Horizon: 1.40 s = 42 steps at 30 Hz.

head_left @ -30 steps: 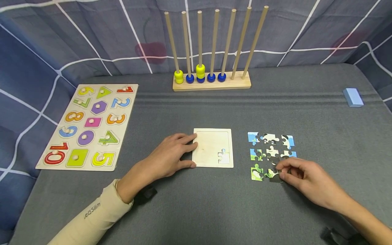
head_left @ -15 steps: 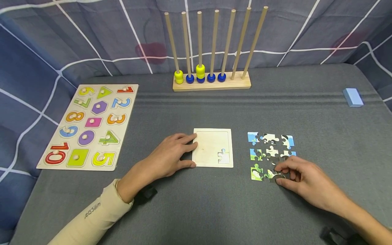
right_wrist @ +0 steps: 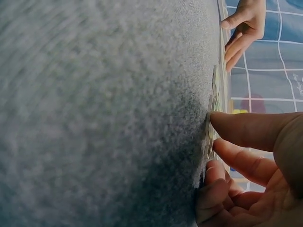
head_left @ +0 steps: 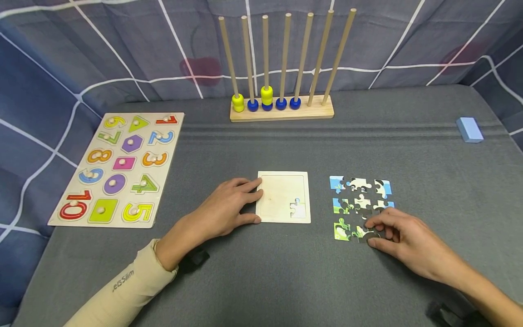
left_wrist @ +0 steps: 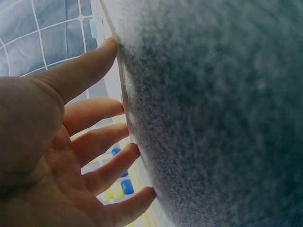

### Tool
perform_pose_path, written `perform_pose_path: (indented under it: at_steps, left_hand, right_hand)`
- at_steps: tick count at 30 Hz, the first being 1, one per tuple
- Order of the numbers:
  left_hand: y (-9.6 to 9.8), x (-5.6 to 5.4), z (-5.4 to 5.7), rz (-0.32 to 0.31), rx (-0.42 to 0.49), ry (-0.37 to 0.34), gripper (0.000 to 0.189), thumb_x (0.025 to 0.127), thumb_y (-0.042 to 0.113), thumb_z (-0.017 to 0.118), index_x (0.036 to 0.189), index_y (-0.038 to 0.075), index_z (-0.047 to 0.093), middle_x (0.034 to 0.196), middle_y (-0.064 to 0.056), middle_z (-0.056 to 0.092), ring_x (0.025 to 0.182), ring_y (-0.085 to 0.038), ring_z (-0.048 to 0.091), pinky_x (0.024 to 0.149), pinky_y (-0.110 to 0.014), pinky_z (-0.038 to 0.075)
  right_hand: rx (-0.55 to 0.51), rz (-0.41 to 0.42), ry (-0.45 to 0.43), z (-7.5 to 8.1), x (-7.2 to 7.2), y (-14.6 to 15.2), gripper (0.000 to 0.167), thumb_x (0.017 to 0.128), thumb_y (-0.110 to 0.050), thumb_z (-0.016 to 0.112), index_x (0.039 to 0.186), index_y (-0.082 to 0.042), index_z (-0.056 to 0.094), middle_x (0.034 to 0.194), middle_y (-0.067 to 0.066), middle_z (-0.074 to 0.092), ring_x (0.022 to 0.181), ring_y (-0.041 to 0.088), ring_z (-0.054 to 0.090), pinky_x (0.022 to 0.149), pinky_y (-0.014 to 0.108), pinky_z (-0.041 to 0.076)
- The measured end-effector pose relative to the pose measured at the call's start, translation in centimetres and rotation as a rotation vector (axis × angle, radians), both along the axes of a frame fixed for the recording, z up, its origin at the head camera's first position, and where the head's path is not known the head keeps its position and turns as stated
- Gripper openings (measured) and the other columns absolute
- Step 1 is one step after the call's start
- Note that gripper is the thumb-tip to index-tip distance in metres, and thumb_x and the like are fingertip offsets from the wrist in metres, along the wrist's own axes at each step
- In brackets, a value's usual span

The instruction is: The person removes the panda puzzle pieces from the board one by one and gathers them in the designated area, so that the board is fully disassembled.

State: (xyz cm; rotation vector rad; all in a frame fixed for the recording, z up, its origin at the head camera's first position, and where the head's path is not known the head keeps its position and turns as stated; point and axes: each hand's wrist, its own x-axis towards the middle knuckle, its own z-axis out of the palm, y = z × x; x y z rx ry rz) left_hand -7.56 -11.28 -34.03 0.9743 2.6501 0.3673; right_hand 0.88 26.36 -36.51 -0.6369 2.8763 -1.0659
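My left hand (head_left: 229, 206) lies along the left edge of a square wooden puzzle board (head_left: 282, 193), its fingertips and thumb touching the frame. One puzzle piece (head_left: 298, 209) sits in the board's lower right corner. To the right, panda jigsaw pieces (head_left: 361, 202) lie in loose rows on the cloth. My right hand (head_left: 404, 243) is at their lower right, thumb and index finger pinching a puzzle piece (head_left: 371, 234) low over the cloth; the hand partly hides it and its neighbours. In the right wrist view, the thumb (right_wrist: 246, 130) touches the edge of a thin piece.
A number and shape peg board (head_left: 122, 170) lies at the left. Behind the hands stands a wooden bead rack (head_left: 282, 113) with tall pegs and yellow and blue beads. At the far right lies a light blue block (head_left: 470, 130). A checked cloth (head_left: 163, 50) hangs behind.
Over the last second my right thumb and index finger have shifted slightly left and the pinched piece has settled near the bottom row. My left hand stays on the board.
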Motion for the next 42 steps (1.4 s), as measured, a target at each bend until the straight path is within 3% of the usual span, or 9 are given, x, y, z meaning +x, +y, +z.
perform_pose_path:
  at_steps: [9,13,17,25,42]
  left_hand:
    - [-0.1,0.0,0.1,0.006,-0.009,-0.002,0.063,0.085,0.04,0.076,0.137,0.008,0.06,0.152,-0.011,0.043,0.133,-0.034,0.044,0.107,-0.057,0.035]
    - [-0.1,0.0,0.1,0.008,-0.015,-0.001,0.063,0.085,0.04,0.076,0.137,0.008,0.06,0.152,-0.011,0.043,0.133,-0.034,0.044,0.107,-0.057,0.035]
    - [-0.1,0.0,0.0,0.012,-0.014,0.0,0.063,0.086,0.04,0.076,0.137,0.008,0.06,0.152,-0.01,0.043,0.133,-0.034,0.044,0.107,-0.056,0.035]
    - [0.0,-0.1,0.0,0.002,-0.018,0.009,0.063,0.086,0.041,0.076,0.138,0.009,0.059,0.152,-0.01,0.042,0.132,-0.033,0.044,0.107,-0.056,0.035]
    - [0.0,-0.1,0.2,-0.006,-0.011,-0.002,0.064,0.086,0.041,0.075,0.138,0.008,0.059,0.152,-0.01,0.042,0.133,-0.034,0.043,0.108,-0.055,0.033]
  right_hand:
    - [-0.001,0.02,0.021,1.7,-1.7,-2.7,0.031,0.077,-0.007,0.084,0.099,-0.024,0.07,0.081,-0.016,0.048,0.066,0.002,0.044,0.057,0.015,0.036]
    - [-0.04,0.073,0.009,2.3,-2.9,-5.1,0.026,0.081,-0.008,0.081,0.101,-0.021,0.071,0.083,-0.014,0.05,0.065,0.003,0.045,0.055,0.018,0.038]
    - [-0.043,0.118,-0.019,2.4,-4.2,-7.6,0.025,0.083,-0.007,0.079,0.105,-0.015,0.07,0.087,-0.009,0.054,0.071,0.006,0.048,0.059,0.022,0.042]
    - [0.055,0.154,-0.088,1.9,-6.2,-10.7,0.03,0.085,-0.009,0.076,0.114,-0.007,0.068,0.091,-0.003,0.056,0.078,0.011,0.051,0.066,0.03,0.042]
    - [0.124,0.115,-0.12,1.3,-6.5,-11.4,0.032,0.082,-0.006,0.078,0.113,-0.007,0.073,0.094,-0.004,0.054,0.076,0.012,0.048,0.066,0.03,0.04]
